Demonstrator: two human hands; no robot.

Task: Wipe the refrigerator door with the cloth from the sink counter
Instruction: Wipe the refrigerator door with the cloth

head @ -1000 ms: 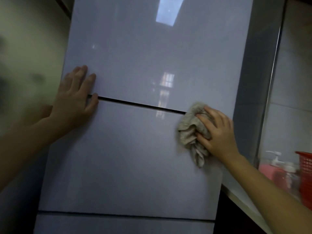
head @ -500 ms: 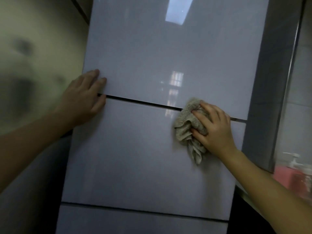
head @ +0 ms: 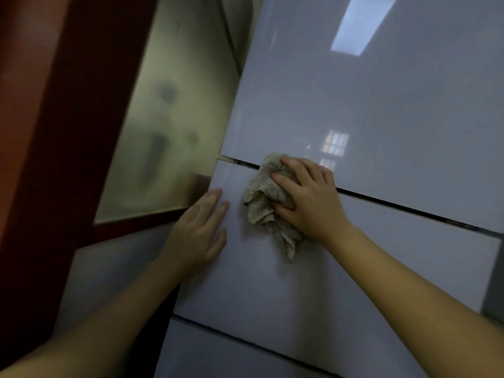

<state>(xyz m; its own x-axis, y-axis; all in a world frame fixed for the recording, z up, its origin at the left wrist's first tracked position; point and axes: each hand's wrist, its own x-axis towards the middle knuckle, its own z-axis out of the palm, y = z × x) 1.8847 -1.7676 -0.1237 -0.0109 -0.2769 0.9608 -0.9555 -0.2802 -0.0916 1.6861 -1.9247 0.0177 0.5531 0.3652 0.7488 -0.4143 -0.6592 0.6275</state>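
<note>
The glossy pale grey refrigerator door (head: 368, 105) fills the right of the view, split by a dark seam into an upper and a middle panel. My right hand (head: 308, 197) presses a crumpled beige cloth (head: 261, 203) against the middle panel, just under the seam near the door's left edge. The cloth's loose end hangs below my palm. My left hand (head: 201, 230) lies flat on the same panel, fingers spread, a short gap left of the cloth.
A frosted glass pane (head: 169, 126) in a dark red-brown frame (head: 54, 132) stands left of the refrigerator. A lower drawer panel (head: 218, 356) sits beneath a second seam.
My right hand has slid the cloth leftward along the seam, from the right side to near the left edge. The view swung left; my left hand now sits lower, below the seam.
</note>
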